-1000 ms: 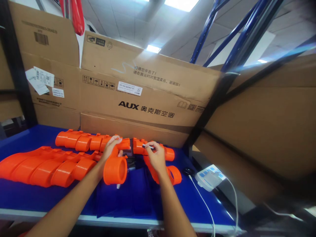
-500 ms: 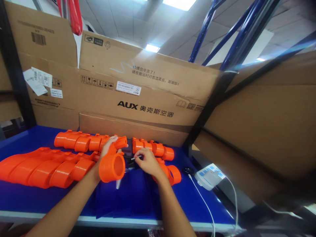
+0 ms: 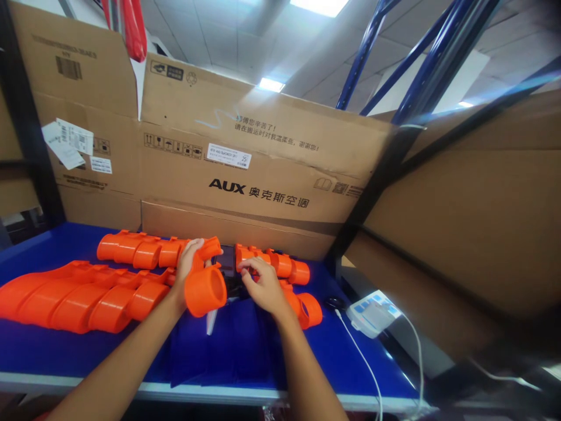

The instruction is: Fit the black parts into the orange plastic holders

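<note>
My left hand (image 3: 187, 263) is wrapped round an orange plastic part (image 3: 205, 291), which has a wide open ring at its lower end and a narrower top that rises past my fingers. To its right, my right hand (image 3: 263, 285) is closed, thumb and fingertips together; whatever is between them is too small or hidden to name. Below and between the hands, a pale thin strip (image 3: 211, 321) lies by dark blue sheets (image 3: 232, 345). A dark rectangular device (image 3: 226, 261) stands behind, between the hands, with small dark items in front of it partly covered.
Rows of similar orange parts line the left front (image 3: 74, 301), left back (image 3: 146, 251) and right back (image 3: 284, 266) of the blue table (image 3: 350, 362). At right lie a white power strip (image 3: 373, 314), cables and a black round object (image 3: 335, 303). A cardboard wall (image 3: 184, 175) closes the back.
My left hand has turned the orange part, its ring shifting slightly right and up. My right hand has lifted slightly; the thin pale piece seen in its fingers before no longer shows.
</note>
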### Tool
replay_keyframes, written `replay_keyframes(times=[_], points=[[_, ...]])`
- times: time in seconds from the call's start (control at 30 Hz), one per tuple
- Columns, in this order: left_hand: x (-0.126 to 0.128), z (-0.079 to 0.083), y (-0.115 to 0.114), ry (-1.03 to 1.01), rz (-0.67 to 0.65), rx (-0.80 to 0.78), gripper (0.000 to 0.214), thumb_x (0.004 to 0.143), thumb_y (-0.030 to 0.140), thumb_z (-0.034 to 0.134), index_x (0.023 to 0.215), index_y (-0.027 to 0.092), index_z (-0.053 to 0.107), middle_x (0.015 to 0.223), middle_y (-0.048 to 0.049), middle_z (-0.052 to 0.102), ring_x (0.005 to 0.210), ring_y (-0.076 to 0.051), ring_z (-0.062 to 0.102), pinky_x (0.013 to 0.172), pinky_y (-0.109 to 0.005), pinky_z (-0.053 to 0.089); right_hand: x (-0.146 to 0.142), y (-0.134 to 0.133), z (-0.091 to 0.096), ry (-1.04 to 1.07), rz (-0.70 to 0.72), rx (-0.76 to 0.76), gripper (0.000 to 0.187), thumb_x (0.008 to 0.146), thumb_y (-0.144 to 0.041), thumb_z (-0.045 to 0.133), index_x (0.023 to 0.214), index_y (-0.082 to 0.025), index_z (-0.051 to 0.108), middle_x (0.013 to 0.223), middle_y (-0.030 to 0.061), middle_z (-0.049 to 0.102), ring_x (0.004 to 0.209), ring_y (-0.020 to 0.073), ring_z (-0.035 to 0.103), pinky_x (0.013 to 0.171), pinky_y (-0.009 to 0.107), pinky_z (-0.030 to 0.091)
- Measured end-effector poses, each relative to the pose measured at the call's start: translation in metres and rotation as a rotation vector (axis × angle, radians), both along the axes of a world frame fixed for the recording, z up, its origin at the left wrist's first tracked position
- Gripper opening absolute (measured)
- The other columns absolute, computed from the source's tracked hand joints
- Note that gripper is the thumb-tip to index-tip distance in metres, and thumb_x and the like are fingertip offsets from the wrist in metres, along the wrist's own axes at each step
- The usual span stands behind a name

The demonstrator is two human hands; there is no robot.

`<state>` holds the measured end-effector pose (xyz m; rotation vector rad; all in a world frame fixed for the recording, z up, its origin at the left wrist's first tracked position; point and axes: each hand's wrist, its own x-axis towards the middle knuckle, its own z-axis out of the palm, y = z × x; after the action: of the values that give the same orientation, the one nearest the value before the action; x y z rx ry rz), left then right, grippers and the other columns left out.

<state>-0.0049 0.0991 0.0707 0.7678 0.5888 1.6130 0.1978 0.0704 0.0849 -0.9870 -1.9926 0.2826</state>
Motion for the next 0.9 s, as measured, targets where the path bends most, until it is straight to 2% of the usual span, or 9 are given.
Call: replay_keyframes(times=[0.07,0.17,0.23,0.37,0.53,0.63,0.77,0.83,0.9], points=[[0.002,-0.003,0.001,0.064,0.191,0.031,0.036,0.082,0.047,0.07,0.101,0.025,0.049,0.066,0.0065,0.06,0.041,-0.008,0.049,0.041,-0.02,0.041,-0.003,-0.008,0.006,-0.003,0.056,0.053,0.022,0.09,-0.028,0.061,0.11,-0.024,0.07,0.106,0.0063,0.073,0.1,0.025,0.066,0.091,0.04,0.05],[0.006,-0.007,0.002,0.156,0.357,0.065,0.051,0.081,0.052,0.072,0.119,0.029,0.045,0.065,0.009,0.055,0.04,-0.008,0.048,0.039,-0.017,0.038,-0.009,-0.021,0.012,-0.071,0.122,0.144,0.058,0.081,-0.042,0.075,0.135,-0.025,0.058,0.128,0.0106,0.067,0.118,0.0311,0.062,0.104,0.047,0.045],[0.007,-0.009,0.002,0.185,0.374,0.084,0.053,0.082,0.054,0.07,0.122,0.029,0.046,0.069,0.0071,0.057,0.043,-0.008,0.051,0.04,-0.018,0.041,-0.014,-0.025,0.013,-0.108,0.109,0.186,0.072,0.078,-0.045,0.078,0.142,-0.025,0.052,0.136,0.0121,0.063,0.125,0.0333,0.058,0.109,0.049,0.043],[0.007,-0.009,0.003,0.225,0.294,0.093,0.053,0.085,0.061,0.063,0.123,0.026,0.051,0.079,0.001,0.062,0.05,-0.011,0.058,0.039,-0.019,0.044,-0.014,-0.022,0.013,-0.071,-0.02,0.2,0.063,0.085,-0.043,0.072,0.142,-0.024,0.054,0.133,0.0124,0.065,0.121,0.0324,0.062,0.105,0.047,0.048],[0.006,-0.01,0.003,0.266,0.179,0.084,0.058,0.089,0.062,0.057,0.132,0.025,0.047,0.098,-0.008,0.069,0.065,-0.016,0.068,0.045,-0.024,0.053,0.019,-0.003,0.024,0.159,-0.264,0.134,0.045,0.09,-0.048,0.062,0.127,-0.022,0.065,0.116,0.0105,0.073,0.105,0.0295,0.068,0.094,0.041,0.053],[0.006,-0.011,0.003,0.271,0.159,0.102,0.055,0.089,0.062,0.056,0.127,0.023,0.049,0.1,-0.0102,0.071,0.065,-0.017,0.068,0.045,-0.026,0.054,0.059,0.005,0.039,0.255,-0.483,0.118,0.051,0.094,-0.055,0.051,0.126,-0.018,0.063,0.112,0.0114,0.074,0.101,0.0283,0.068,0.089,0.039,0.053],[0.005,-0.013,0.002,0.254,0.132,0.131,0.051,0.086,0.059,0.061,0.12,0.023,0.052,0.095,-0.0083,0.072,0.06,-0.015,0.066,0.041,-0.022,0.049,0.117,0.015,0.054,0.024,-0.977,0.029,0.058,0.091,-0.059,0.049,0.121,-0.013,0.065,0.113,0.0188,0.071,0.109,0.0344,0.065,0.093,0.041,0.049],[0.005,-0.014,0.002,0.26,0.12,0.141,0.048,0.085,0.057,0.062,0.118,0.022,0.054,0.095,-0.0079,0.071,0.059,-0.015,0.066,0.04,-0.02,0.047,0.141,0.02,0.054,-0.106,-1.113,-0.101,0.059,0.091,-0.058,0.048,0.119,-0.009,0.066,0.11,0.024,0.07,0.108,0.0377,0.065,0.09,0.043,0.049],[0.005,-0.014,0.002,0.269,0.112,0.147,0.046,0.085,0.056,0.062,0.116,0.022,0.055,0.095,-0.0078,0.071,0.058,-0.014,0.065,0.04,-0.02,0.046,0.158,0.025,0.05,-0.187,-1.176,-0.2,0.061,0.091,-0.059,0.049,0.116,-0.006,0.067,0.108,0.0281,0.07,0.109,0.0405,0.065,0.089,0.045,0.049]])
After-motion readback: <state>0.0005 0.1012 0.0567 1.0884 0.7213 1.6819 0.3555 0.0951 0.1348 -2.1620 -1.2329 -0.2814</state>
